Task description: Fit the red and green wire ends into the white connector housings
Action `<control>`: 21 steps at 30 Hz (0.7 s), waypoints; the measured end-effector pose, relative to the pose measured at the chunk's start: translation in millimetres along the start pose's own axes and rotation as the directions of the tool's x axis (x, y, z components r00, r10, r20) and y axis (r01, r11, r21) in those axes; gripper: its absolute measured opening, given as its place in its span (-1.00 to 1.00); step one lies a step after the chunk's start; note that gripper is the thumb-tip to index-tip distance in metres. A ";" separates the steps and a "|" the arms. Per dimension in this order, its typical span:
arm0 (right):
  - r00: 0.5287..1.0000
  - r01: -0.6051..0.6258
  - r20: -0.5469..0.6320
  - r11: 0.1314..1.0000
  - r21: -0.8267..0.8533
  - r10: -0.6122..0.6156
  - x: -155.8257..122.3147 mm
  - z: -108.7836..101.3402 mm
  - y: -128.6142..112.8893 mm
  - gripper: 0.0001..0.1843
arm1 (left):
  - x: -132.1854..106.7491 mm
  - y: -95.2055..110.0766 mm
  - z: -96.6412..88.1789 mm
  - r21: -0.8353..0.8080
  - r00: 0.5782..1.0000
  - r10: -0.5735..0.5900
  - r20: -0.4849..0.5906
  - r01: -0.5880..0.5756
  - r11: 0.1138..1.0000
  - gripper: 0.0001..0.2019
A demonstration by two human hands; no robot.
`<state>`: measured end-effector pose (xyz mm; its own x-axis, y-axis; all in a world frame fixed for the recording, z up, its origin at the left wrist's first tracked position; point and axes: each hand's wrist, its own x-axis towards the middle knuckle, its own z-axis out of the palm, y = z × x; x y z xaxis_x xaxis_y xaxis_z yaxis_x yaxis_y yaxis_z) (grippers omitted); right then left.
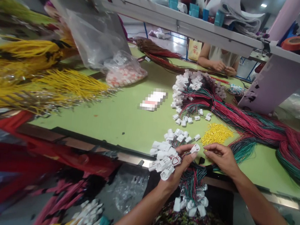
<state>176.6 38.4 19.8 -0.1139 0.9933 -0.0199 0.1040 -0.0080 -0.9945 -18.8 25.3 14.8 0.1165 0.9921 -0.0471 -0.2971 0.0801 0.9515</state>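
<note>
At the front, over the lap: one patterned garment [190,224], dark with multicoloured print; above it, a hanging bunch of white connectors [191,204] on red, green and dark wires. Lower left, a heap of white parts [88,214] and red cloth [95,162], partly blurred.

At the table's near edge: the left hand [183,162], thumb and fingers closed on one white connector [195,148], its open face showing; further white connectors fan out beside that hand, the nearest cluster [163,155] on its left. The right hand [221,157], just beside, thumb and forefinger pinched together on what looks like one small yellow piece [205,150], mostly hidden by the fingertips.

On the green table [123,120], just beyond the right hand: one loose pile of yellow pieces [217,133]. Behind and rightward, one thick bundle of red and green wires [254,123], tied, with massed white connectors at its left end. Far left, yellow wires [70,86] with metal ends; beside them, a clear bag [125,73] of orange and white parts.

At the back: brown and red wires [155,51]; one shelf [173,20] bearing clips, papers and an orange tape roll [294,42]; beneath it, a seated co-worker [219,60], hands together.
</note>
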 end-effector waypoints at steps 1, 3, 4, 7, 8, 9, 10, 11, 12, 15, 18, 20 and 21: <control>1.000 -0.008 -0.014 1.000 0.026 0.008 -1.0 0.8 -0.3 -0.67 | -0.1 -0.3 -0.2 0.003 1.000 0.001 0.000 -0.001 1.000 -0.74; 0.999 -0.005 -0.047 0.997 0.073 0.008 -2.8 3.2 -0.1 -0.67 | -0.5 -0.5 0.0 -0.006 1.000 0.002 -0.005 -0.002 1.000 -0.73; 0.998 0.004 -0.064 0.995 0.095 0.002 -3.7 4.6 0.5 -0.67 | -0.7 -0.3 0.4 -0.018 1.000 0.000 -0.007 0.000 1.000 -0.73; 0.994 0.041 -0.106 0.991 0.128 -0.027 -6.3 8.7 2.9 -0.67 | -1.0 1.0 2.3 -0.052 1.000 -0.017 0.000 0.017 0.999 -0.72; 0.991 0.063 -0.123 0.991 0.117 -0.048 -7.3 9.9 3.5 -0.69 | -0.8 1.4 3.0 -0.057 1.000 -0.019 0.005 0.019 0.998 -0.72; 0.987 0.096 -0.141 0.991 0.090 -0.083 -8.2 11.0 3.8 -0.72 | -0.4 1.7 3.7 -0.060 1.000 -0.015 0.012 0.016 0.998 -0.72; 0.978 0.146 -0.157 0.988 0.047 -0.137 -9.1 12.1 3.6 -0.77 | 0.1 1.7 4.4 -0.065 1.000 -0.007 0.019 0.009 0.998 -0.72; 0.963 0.210 -0.171 0.978 -0.008 -0.208 -10.0 13.1 3.0 -0.83 | 0.7 1.7 5.0 -0.069 1.000 -0.001 0.030 0.003 0.998 -0.72; 0.941 0.279 -0.181 0.958 -0.070 -0.287 -10.9 14.1 2.1 -0.89 | 1.3 1.6 5.6 -0.074 0.999 0.000 0.039 0.003 0.997 -0.71; 0.866 0.427 -0.176 0.875 -0.229 -0.469 -13.2 16.9 -1.0 -0.90 | 2.5 1.4 7.2 -0.086 0.998 -0.013 0.067 0.019 0.996 -0.70; 0.833 0.469 -0.155 0.827 -0.310 -0.531 -15.3 19.6 -1.5 -0.83 | 3.1 1.6 8.8 -0.103 0.998 -0.005 0.070 0.013 0.995 -0.70; 0.819 0.486 -0.146 0.806 -0.339 -0.555 -16.6 21.2 -0.2 -0.81 | 3.6 1.4 9.5 -0.114 0.998 -0.003 0.069 0.011 0.993 -0.70; 0.812 0.493 -0.146 0.798 -0.347 -0.565 -17.2 22.0 0.7 -0.80 | 3.9 1.1 9.7 -0.117 0.998 -0.003 0.068 0.011 0.993 -0.70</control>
<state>156.9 18.7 17.2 -0.0065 0.8280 0.5607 0.3699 0.5229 -0.7679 -9.5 28.3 18.6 0.1816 0.9830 -0.0289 -0.4046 0.1015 0.9088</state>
